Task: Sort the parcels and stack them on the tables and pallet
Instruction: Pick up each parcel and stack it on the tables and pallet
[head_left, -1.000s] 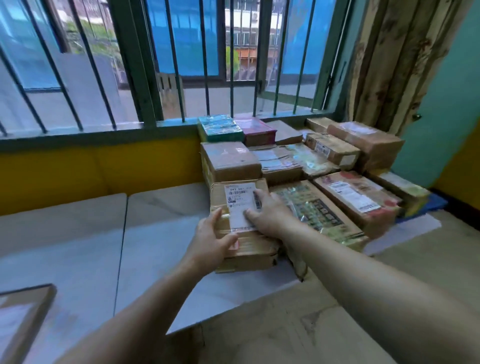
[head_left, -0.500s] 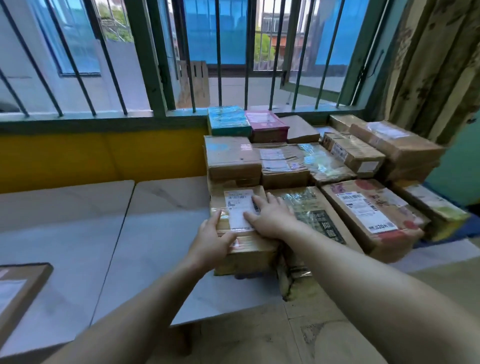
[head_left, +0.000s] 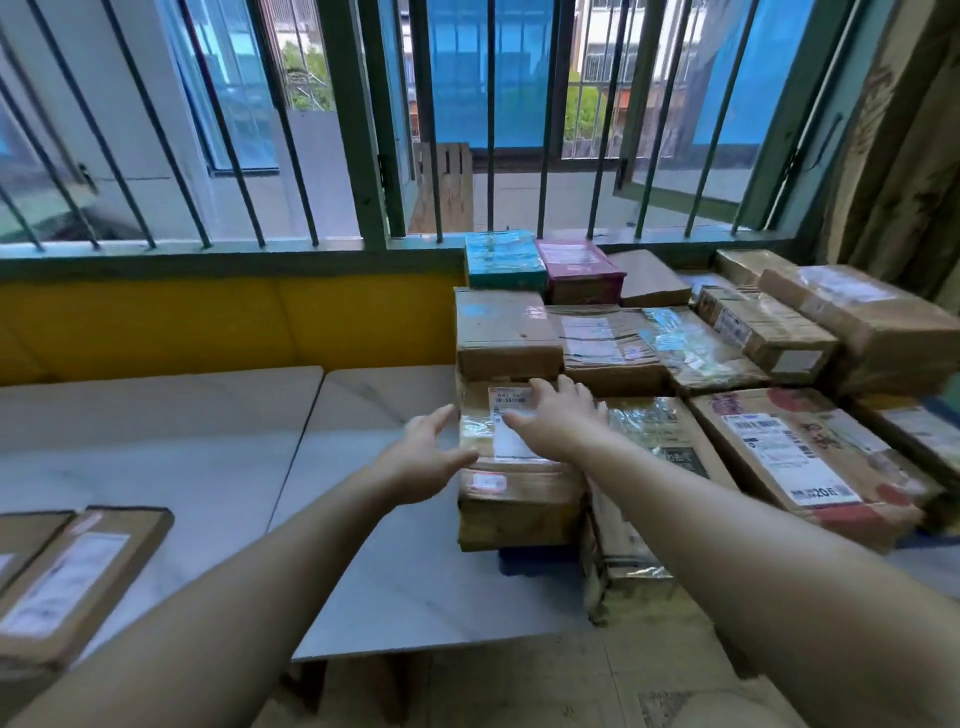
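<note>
Our right grip (head_left: 556, 421) lies spread flat on the taped cardboard parcel (head_left: 514, 483), and our left grip (head_left: 426, 457) is spread open at its left edge. The parcel sits at the white table's (head_left: 395, 545) right end, below a barred window (head_left: 363, 130) and a yellow wall (head_left: 208, 322).

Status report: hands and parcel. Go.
Left hand open beside labelled parcel. Right hand flat on top. Neighbouring boxes tight behind and right.

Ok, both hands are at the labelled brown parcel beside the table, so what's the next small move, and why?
Probably lift both hands away and reach for another parcel. The right hand lies flat on the labelled parcel with straight fingers, the left hand is open at its left side, and the parcel sits level in the stack.
</note>
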